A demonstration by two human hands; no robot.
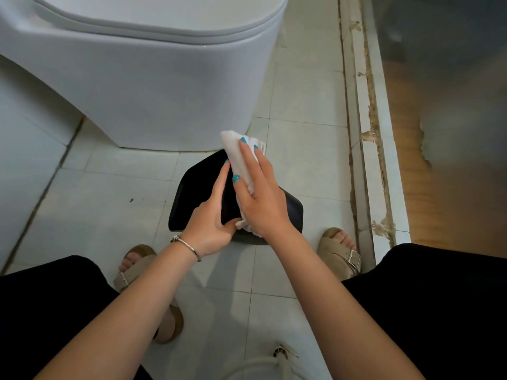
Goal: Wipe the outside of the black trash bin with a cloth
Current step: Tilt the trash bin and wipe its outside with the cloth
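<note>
- The black trash bin (197,193) stands on the tiled floor (115,204) directly in front of the toilet (153,86). Both hands cover its middle; only its left side, far corner and right edge show.
- Whether the bin has a lid or an opening cannot be determined.
- Right hand (260,198): fingers extended and flat, pressing the white cloth (238,149) against the top of the bin. The cloth projects beyond the fingertips and bunches under the wrist; its middle is hidden beneath the palm.
- Left hand (211,220): grips the near left part of the bin, fingers laid along the surface, thumb beside the cloth. A metal bracelet (189,246) sits on the wrist.
- Both feet in tan sandals flank the bin: left sandal (142,272), right sandal (343,256). Dark-clothed knees cut off the lower corners.
- A worn raised sill (365,133) runs along the right.
- A white hose (263,363) lies at the bottom edge, partly cut off.
</note>
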